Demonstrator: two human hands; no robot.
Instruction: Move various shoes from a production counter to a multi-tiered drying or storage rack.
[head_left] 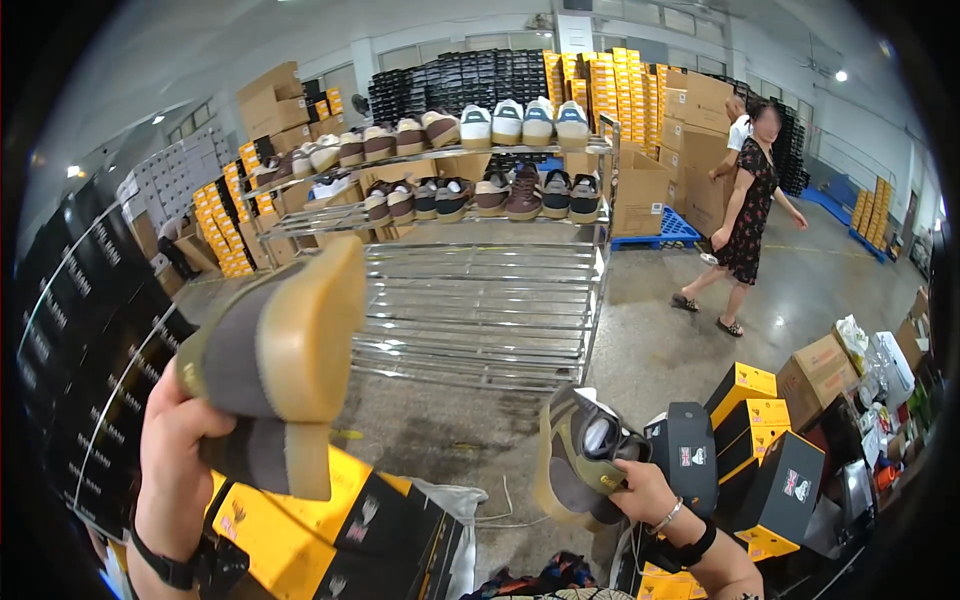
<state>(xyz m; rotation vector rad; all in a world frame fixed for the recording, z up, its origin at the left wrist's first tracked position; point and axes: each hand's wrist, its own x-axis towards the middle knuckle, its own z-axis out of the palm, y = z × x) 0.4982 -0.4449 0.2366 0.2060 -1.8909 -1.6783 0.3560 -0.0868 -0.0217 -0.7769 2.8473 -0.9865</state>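
Observation:
Raised at the left, my left hand (180,460) is closed around a pair of sneakers (232,350) with dark grey-brown uppers, olive trim and gum soles. The soles face right and look slightly blurred. My right hand (643,494) grips olive and grey sneakers (578,455) with matching soles, lower down at centre right. Their openings face up, with something pale and shiny inside one. Whether two full shoes are in that hand, I cannot tell. A metal shoe rack (480,310) stands ahead, beyond both hands.
Several shoes (523,192) fill the rack's upper shelves. Yellow and black shoeboxes (330,530) lie below my left hand; more shoeboxes (785,490) stand right. Black boxes (100,350) are stacked at far left. A person in a dark floral dress (755,200) walks at the right, near cartons (640,190).

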